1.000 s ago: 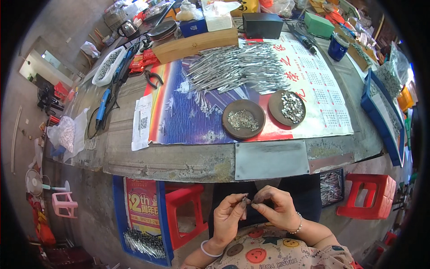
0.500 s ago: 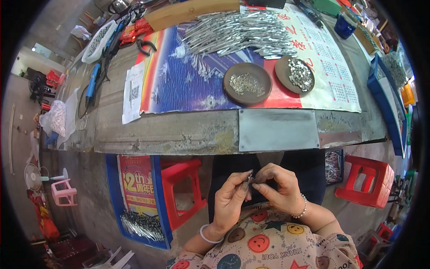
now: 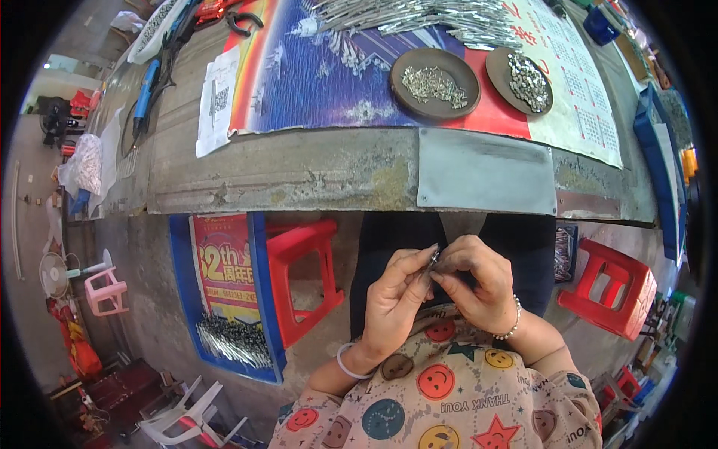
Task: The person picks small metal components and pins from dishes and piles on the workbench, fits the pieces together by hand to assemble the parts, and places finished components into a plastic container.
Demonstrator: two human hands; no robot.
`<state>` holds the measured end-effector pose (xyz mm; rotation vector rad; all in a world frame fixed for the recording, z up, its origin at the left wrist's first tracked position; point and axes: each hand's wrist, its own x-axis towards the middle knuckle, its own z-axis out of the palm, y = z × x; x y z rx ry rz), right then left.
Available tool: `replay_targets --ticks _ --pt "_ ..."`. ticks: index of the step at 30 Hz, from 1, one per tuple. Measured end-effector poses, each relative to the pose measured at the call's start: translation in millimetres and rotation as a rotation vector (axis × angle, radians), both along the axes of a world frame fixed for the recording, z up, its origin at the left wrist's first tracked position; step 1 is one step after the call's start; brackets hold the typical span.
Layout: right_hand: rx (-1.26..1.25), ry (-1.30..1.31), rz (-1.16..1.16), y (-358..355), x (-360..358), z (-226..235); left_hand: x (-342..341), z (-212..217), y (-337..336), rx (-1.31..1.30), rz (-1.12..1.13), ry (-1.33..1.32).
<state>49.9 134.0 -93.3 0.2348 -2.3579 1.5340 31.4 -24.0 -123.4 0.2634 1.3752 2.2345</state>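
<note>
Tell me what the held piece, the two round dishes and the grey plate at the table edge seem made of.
Held piece: probably metal, from its silvery glint. Round dishes: matte, earthy brown, perhaps clay or wood. Grey plate: smooth, probably sheet metal, with fastener-like dots at corners.

This looks like a small workshop: the worn, stained surface (image 3: 299,176) carries a heap of slender metal rods (image 3: 426,15), dishes (image 3: 419,108) of tiny metal pieces (image 3: 434,84), pliers (image 3: 236,28) and a blue-handled tool (image 3: 146,90); below are a blue tray (image 3: 258,254) of metal parts (image 3: 235,343) and red stools (image 3: 636,299).
</note>
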Motion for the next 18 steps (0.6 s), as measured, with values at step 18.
replay_targets --ticks 18 --pt "-0.034 0.148 -0.097 26 17 14 12 21 28 0.048 0.010 -0.041"
